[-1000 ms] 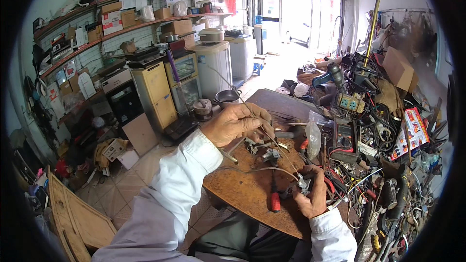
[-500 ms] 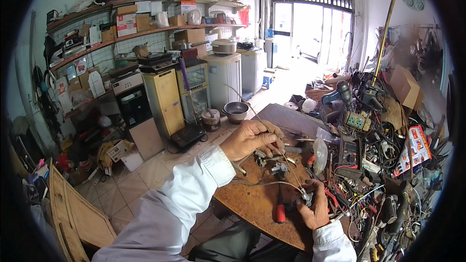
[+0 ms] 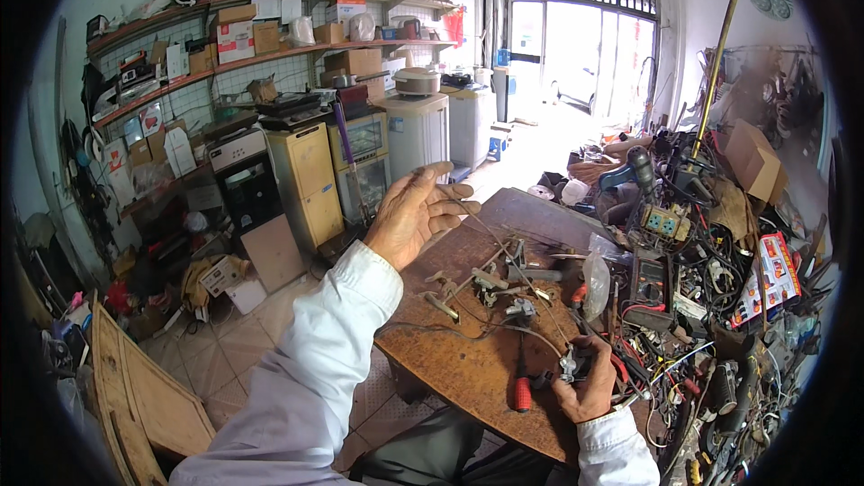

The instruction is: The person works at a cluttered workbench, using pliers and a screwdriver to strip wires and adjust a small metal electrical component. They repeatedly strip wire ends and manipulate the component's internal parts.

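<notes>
My left hand point(image 3: 412, 220) is raised over the far left edge of the rusty brown worktop, fingers stretched out and apart. A thin stiff wire point(image 3: 493, 238) passes by its fingertips and slopes down toward my right hand. My right hand point(image 3: 589, 382), low at the right of the worktop, grips a small silvery metal part point(image 3: 569, 365); its exact kind is not plain. A grey cord point(image 3: 468, 336) curves across the worktop to that part. Left of my right hand lies a screwdriver point(image 3: 522, 392) with a red handle. Beyond it are several small metal fittings point(image 3: 490, 279).
Tangled wires, tools and parts point(image 3: 711, 378) heap up at the right. A multimeter point(image 3: 650, 281) and a clear plastic bag point(image 3: 595, 283) lie beside the worktop point(image 3: 432, 360). A wooden panel point(image 3: 144, 387) leans at lower left. Shelves and old appliances point(image 3: 306, 180) line the left wall.
My left hand has moved left and up, and its fingers have opened from a pinch on the wire. My right hand stays almost in place, still gripping the metal part.
</notes>
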Available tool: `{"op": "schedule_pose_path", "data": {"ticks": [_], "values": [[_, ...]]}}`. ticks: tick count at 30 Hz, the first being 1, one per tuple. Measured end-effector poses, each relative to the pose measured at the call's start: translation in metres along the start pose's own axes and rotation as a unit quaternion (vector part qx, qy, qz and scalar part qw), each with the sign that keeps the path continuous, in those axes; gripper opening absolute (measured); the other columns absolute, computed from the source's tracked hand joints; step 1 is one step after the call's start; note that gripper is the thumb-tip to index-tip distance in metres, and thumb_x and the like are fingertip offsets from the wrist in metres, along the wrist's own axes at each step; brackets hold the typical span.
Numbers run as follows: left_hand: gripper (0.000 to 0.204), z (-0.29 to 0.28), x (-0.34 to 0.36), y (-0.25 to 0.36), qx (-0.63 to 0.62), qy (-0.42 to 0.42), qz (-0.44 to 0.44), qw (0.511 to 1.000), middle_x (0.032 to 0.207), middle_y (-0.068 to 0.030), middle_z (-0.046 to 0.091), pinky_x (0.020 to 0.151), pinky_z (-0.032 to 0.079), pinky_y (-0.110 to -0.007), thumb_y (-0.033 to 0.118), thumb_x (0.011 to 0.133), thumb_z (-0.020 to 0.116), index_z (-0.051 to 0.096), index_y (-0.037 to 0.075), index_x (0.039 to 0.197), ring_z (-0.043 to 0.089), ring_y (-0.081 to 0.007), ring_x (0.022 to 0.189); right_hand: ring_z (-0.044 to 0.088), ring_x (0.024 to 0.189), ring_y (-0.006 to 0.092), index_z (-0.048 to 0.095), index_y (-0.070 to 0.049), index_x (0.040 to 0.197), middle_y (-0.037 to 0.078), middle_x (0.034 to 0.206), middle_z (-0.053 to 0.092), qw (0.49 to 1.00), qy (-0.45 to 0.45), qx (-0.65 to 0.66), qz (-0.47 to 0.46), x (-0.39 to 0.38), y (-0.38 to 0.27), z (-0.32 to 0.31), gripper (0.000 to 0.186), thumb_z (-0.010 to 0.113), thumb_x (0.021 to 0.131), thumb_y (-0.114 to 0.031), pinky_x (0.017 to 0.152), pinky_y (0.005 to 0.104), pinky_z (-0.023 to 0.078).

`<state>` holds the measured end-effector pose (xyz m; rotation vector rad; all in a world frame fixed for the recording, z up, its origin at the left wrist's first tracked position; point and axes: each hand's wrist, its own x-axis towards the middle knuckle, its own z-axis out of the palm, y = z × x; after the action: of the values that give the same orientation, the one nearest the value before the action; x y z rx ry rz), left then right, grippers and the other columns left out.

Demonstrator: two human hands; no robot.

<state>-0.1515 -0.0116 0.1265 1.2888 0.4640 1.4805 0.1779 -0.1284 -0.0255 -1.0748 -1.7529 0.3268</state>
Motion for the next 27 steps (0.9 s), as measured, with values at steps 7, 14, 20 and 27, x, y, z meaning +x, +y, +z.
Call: {"op": "schedule_pose_path", "data": {"ticks": [7,14,20,27], "values": [[0.035,-0.006,-0.003,0.008,0.034,0.019,-0.038,0.999,0.105,-0.0211,0.069,0.068,0.06,-0.029,0.027,0.105,0.048,0.053,-0.001,0.125,0.071,-0.0323,0.098,0.064,0.084,0.0339,0.046,0.0,0.121,0.019,0.105,0.062,1.0,-0.003,-0.012,-0.029,-0.001,0.003,0.002,0.063,0.08,0.069,-0.01,0.076,0.0391,0.052],[0.034,-0.02,0.001,0.019,0.072,-0.034,-0.058,0.995,0.102,-0.0204,0.069,0.065,0.06,-0.029,0.025,0.104,0.05,0.057,-0.004,0.119,0.073,-0.0325,0.094,0.063,0.087,0.0348,0.044,0.0,0.121,0.022,0.113,0.06,0.989,0.003,-0.09,-0.119,0.003,0.002,0.0,0.067,0.082,0.065,-0.004,0.076,0.0405,0.052],[0.036,-0.018,-0.002,0.023,0.096,-0.034,-0.054,0.993,0.102,-0.0205,0.069,0.066,0.061,-0.03,0.026,0.104,0.05,0.056,-0.005,0.12,0.073,-0.0327,0.093,0.062,0.089,0.0353,0.045,0.0,0.12,0.023,0.113,0.059,0.987,0.003,-0.092,-0.129,0.003,0.004,0.001,0.067,0.083,0.065,-0.003,0.077,0.0407,0.052],[0.036,-0.01,-0.001,0.012,-0.017,-0.047,-0.062,0.997,0.11,-0.0211,0.068,0.077,0.06,-0.033,0.026,0.106,0.045,0.055,-0.004,0.122,0.07,-0.0316,0.102,0.063,0.089,0.0362,0.045,0.0,0.12,0.023,0.112,0.06,0.993,0.011,-0.054,-0.105,0.0,0.005,0.002,0.065,0.082,0.067,-0.005,0.077,0.0412,0.052]]}}
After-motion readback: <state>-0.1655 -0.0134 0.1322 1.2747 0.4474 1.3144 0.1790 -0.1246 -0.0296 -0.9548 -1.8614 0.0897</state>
